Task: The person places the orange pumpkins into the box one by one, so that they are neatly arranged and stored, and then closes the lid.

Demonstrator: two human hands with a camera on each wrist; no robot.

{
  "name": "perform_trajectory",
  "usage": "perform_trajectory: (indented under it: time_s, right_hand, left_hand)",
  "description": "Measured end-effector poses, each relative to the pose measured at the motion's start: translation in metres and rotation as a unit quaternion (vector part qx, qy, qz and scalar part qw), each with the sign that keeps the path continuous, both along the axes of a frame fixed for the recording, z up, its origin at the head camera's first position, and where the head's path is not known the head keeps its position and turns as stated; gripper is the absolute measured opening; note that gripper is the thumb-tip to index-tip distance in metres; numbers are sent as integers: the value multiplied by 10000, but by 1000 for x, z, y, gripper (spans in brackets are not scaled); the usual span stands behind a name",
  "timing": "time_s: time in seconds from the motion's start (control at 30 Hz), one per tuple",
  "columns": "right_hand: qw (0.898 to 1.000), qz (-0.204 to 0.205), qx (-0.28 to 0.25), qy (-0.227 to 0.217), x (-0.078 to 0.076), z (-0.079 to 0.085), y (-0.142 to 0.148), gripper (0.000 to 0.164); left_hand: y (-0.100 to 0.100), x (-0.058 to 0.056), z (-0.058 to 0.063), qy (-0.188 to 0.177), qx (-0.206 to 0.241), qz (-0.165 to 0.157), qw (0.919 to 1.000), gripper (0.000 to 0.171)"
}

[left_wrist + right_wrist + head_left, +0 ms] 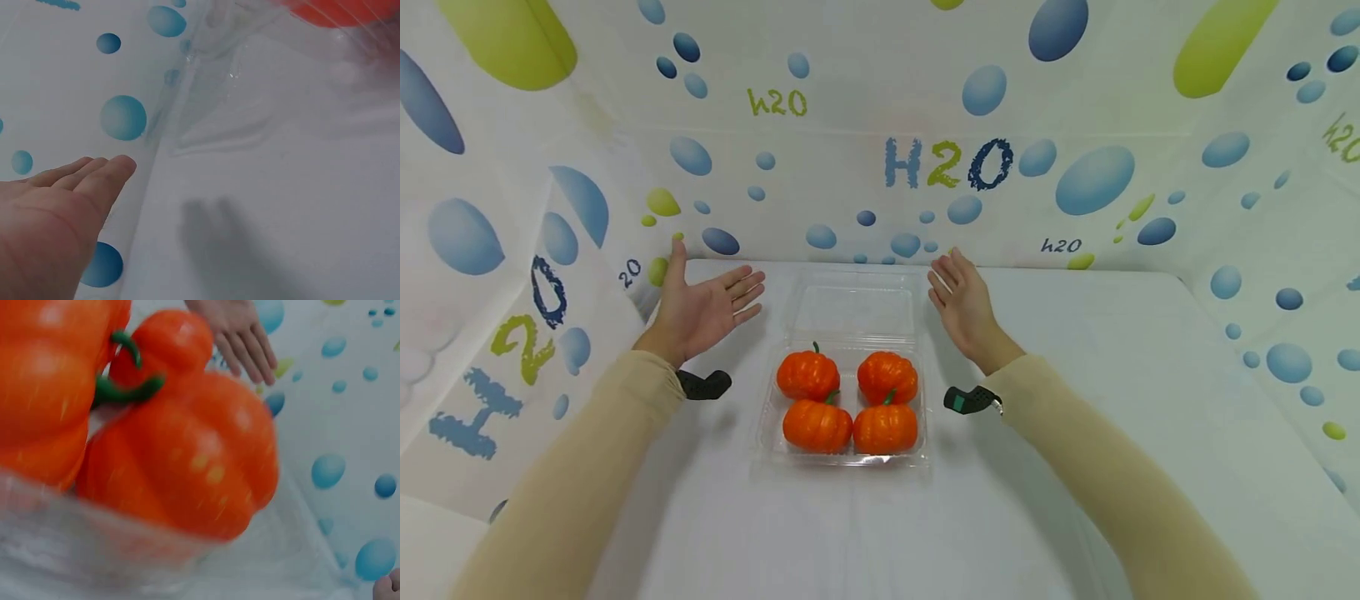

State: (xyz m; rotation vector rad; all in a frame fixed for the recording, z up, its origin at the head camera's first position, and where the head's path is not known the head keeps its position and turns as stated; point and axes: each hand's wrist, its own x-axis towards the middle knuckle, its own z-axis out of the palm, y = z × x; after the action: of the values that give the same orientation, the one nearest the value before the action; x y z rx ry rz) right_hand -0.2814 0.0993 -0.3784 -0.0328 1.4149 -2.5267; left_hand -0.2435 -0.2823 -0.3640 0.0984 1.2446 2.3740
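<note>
Several small orange pumpkins (pixel 886 429) with green stems sit in a clear plastic clamshell box (pixel 767 437). Its transparent lid (pixel 857 308) lies folded back toward the wall. To the left of the lid, my left hand (pixel 703 312) is held up with straight fingers and the palm showing, touching nothing. My right hand (pixel 962 308) is on the other side of the lid, its fingers extended and nothing in it. From the right wrist, a pumpkin (pixel 187 456) fills much of the view behind the box wall, with the left hand (pixel 240 331) beyond.
The box stands on a white-covered table (pixel 850 533). Behind it rises a white backdrop (pixel 850 200) with blue and green drops and H2O lettering, which continues along both sides. Dark wrist devices (pixel 703 385) show at both cuffs.
</note>
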Motion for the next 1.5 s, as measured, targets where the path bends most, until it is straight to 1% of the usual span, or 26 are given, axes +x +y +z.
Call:
perform_trajectory:
  time_s: [0.1,0.2,0.3,0.37,0.5,0.7,0.93,1.2,1.4,1.5]
  right_hand:
    - [9990,40,-143,-416,-1,-15,4,85]
    - [9945,197,-537,-880,-1,-26,8,92]
    - [9890,374,-846,-1158,0,-34,11,99]
    - [9862,480,-970,-1252,2,-38,12,102]
    - [9829,617,-1099,-1341,4,-43,13,106]
    - [9815,753,-1044,-1417,7,-48,11,108]
    - [9809,834,-1031,-1425,8,-49,10,109]
    - [9817,908,-954,-1373,10,-48,10,109]
    - [9829,909,-918,-1314,10,-45,11,108]
    - [9843,901,-915,-1212,9,-43,12,108]
  left_hand:
    - [-6,0,-17,-368,677,54,9970,117]
    - [-11,0,-30,-719,1237,172,9896,118]
    - [-13,0,-40,-998,1596,249,9818,117]
    - [-13,0,-45,-1084,1715,245,9789,117]
    - [-11,-1,-50,-1102,1766,187,9779,117]
    - [-5,-2,-52,-1096,1682,114,9796,116]
    - [1,-3,-50,-1116,1435,-19,9833,117]
    - [7,-1,-48,-1162,1149,-107,9865,120]
    - [9,-2,-45,-1087,1222,-204,9863,120]
    - [10,-3,-43,-1046,1275,-222,9861,120]
